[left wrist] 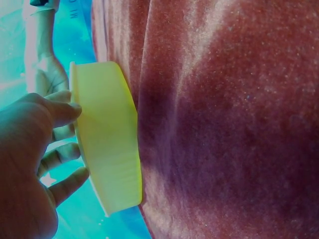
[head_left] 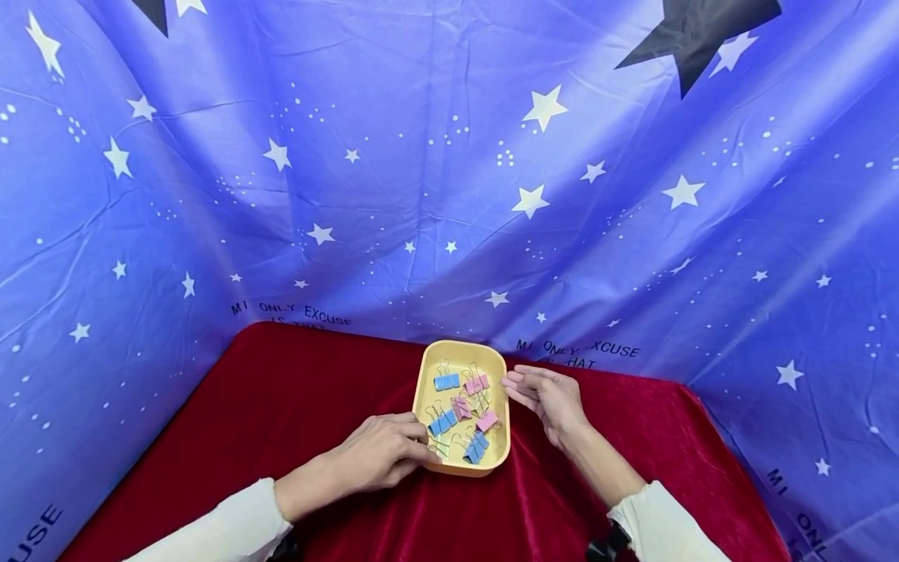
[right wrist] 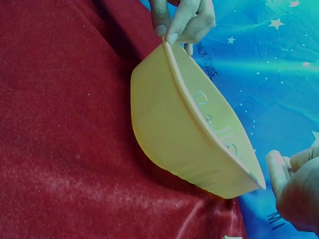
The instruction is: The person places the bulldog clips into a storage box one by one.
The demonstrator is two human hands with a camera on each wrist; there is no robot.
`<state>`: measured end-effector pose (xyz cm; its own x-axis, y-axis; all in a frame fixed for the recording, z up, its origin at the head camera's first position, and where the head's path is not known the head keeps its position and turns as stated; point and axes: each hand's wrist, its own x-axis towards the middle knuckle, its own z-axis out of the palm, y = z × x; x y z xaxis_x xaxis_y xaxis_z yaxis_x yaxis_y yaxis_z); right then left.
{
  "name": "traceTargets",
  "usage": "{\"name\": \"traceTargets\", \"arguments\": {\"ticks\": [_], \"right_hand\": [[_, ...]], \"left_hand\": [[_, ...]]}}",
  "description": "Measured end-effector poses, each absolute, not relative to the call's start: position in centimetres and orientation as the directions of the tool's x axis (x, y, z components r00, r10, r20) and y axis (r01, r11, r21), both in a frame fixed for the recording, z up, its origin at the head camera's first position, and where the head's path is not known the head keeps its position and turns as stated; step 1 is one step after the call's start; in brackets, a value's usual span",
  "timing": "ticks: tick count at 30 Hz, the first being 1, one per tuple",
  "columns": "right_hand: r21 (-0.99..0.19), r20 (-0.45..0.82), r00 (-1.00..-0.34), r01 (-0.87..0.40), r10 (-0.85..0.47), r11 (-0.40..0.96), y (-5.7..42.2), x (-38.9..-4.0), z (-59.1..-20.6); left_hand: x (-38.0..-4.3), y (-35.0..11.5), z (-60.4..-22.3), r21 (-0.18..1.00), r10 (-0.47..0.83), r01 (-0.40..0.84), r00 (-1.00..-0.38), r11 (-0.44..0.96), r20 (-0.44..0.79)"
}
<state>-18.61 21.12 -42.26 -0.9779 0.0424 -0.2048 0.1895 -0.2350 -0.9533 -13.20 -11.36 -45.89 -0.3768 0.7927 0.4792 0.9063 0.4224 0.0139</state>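
A yellow rounded rectangular tub (head_left: 467,470) stands on the red cloth. Inside lie several binder clips with wire handles: a blue clip (head_left: 446,382) at the far end, a pink clip (head_left: 476,384), a yellowish clip (head_left: 481,403), and another blue clip (head_left: 476,448) at the near end. My left hand (head_left: 382,451) pinches the tub's near-left rim between thumb and finger. Beside the far right rim is my right hand (head_left: 551,398), its fingers loosely extended and holding nothing. A small gap shows between right fingertips (right wrist: 273,159) and tub in the right wrist view.
Red velvet cloth (head_left: 295,390) covers the table. Behind and to both sides hangs a blue curtain (head_left: 421,195) with white stars and dark lettering. The tub is close to the table's far edge.
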Motion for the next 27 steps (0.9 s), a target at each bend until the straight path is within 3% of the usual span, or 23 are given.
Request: {"name": "traceTargets", "arguments": {"ticks": [27], "right_hand": [[-0.954,-0.228,-0.970,0.206,0.080,-0.220,23.3,-19.2,-42.7]], "left_hand": [[-13.2,-11.4,-45.9,0.020,0.792,0.907,-0.379,0.422,0.479]]}}
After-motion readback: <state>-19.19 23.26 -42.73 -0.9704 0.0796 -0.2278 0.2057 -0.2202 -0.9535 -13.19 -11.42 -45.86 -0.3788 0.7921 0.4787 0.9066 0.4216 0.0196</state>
